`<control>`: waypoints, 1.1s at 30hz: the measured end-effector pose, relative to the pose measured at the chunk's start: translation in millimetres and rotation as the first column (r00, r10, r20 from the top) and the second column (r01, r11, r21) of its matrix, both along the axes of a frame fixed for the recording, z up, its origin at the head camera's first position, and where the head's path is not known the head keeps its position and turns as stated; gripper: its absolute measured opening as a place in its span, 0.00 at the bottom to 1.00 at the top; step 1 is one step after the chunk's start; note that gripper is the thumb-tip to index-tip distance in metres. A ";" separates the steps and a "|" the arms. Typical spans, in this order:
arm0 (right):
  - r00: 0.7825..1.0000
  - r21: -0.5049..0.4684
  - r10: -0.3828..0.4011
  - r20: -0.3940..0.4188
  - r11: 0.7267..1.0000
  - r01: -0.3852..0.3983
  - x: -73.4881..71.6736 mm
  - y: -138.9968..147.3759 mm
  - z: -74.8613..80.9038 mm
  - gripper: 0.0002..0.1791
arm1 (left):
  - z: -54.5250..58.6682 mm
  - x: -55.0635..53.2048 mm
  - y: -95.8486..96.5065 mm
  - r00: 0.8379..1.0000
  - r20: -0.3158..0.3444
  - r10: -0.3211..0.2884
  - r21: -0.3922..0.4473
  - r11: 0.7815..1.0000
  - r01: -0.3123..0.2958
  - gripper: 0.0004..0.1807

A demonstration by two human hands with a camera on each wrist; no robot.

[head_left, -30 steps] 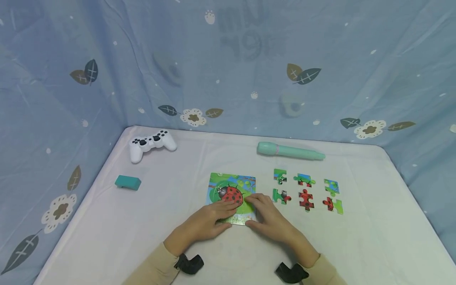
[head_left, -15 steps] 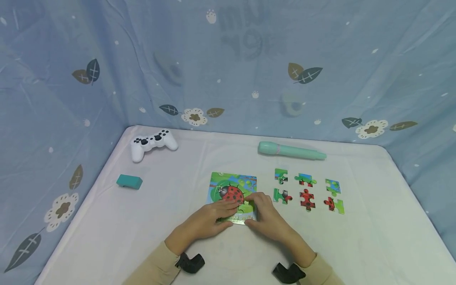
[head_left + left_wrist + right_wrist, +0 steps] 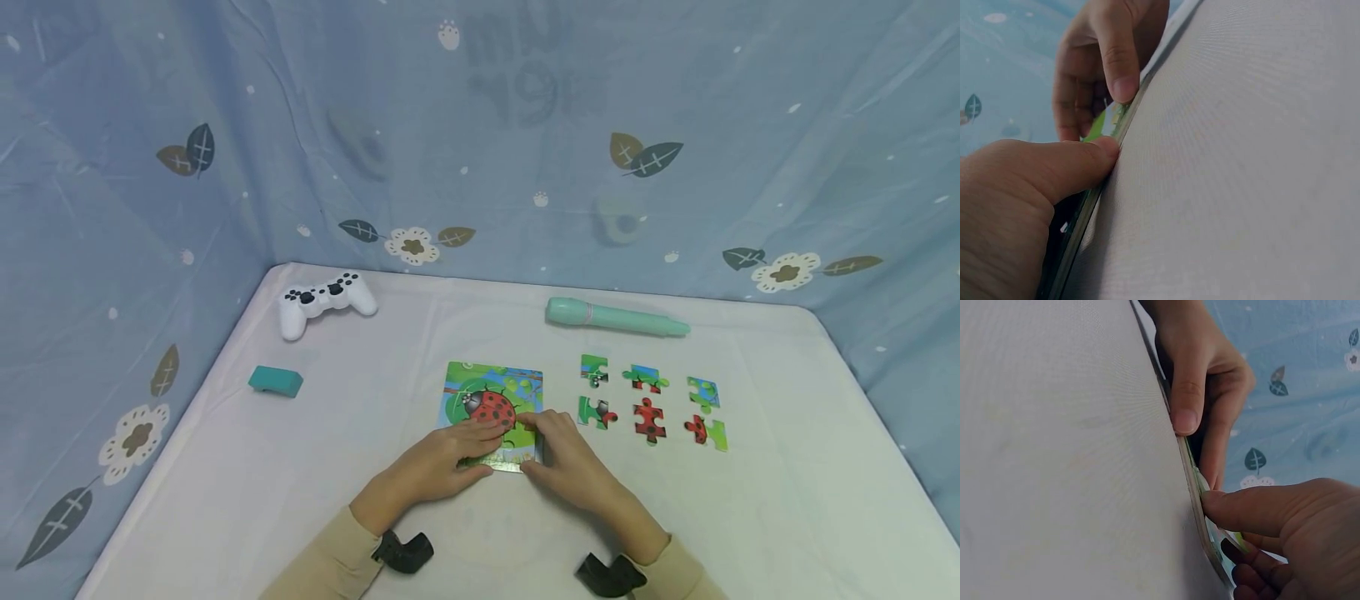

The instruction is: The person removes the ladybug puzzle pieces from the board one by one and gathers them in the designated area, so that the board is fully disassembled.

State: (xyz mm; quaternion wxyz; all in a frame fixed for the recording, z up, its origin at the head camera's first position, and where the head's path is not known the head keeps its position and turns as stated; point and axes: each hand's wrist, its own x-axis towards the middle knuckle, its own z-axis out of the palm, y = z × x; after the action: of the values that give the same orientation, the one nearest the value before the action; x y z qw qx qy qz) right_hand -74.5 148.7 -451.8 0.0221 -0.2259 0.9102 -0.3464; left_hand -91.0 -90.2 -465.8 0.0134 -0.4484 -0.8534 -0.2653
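A square ladybug puzzle board (image 3: 487, 375) lies flat on the white table in the head view. My left hand (image 3: 450, 458) rests on its lower left part, fingers stretched over the picture and thumb at the near edge. Across from it, my right hand (image 3: 566, 458) is at the lower right part. Thumb and fingertips there pinch a green puzzle piece (image 3: 1241, 540), which looks tilted up from the board in the right wrist view; the fingers hide most of it. Several loose puzzle pieces, among them a red one (image 3: 648, 422), lie in two rows to the right.
A white game controller (image 3: 326, 302) sits at the back left, with a teal block (image 3: 275, 381) in front of it. Behind the loose pieces lies a mint-green pen-like tube (image 3: 618, 317). Blue patterned cloth (image 3: 480, 125) hangs around the table.
The head view shifts slightly. My right fingertips move a little at the lower right of the board, while my left hand stays in place on it. The loose pieces are unmoved.
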 end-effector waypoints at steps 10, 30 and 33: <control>0.999 -0.002 -0.003 -0.032 1.000 0.003 -3.8 13.2 4.9 0.33 | -2.5 0.5 -0.2 1.000 0.003 0.001 0.006 1.000 -0.001 0.24; 0.993 0.008 -0.119 -0.020 0.993 0.119 6.3 131.5 18.3 0.34 | -2.5 -0.2 1.0 1.000 -0.027 -0.005 0.011 1.000 0.005 0.24; 0.983 0.052 -0.185 0.013 0.982 0.184 15.1 152.8 20.9 0.34 | -1.3 -0.2 0.5 1.000 -0.012 -0.004 0.006 1.000 0.004 0.24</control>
State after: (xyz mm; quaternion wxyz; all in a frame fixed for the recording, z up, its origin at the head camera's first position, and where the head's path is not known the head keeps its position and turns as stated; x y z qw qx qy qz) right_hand -59.4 301.5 -430.9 0.0037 -0.1371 0.9354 -0.3258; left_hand -91.2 -89.7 -467.0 0.0195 -0.4517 -0.8517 -0.2650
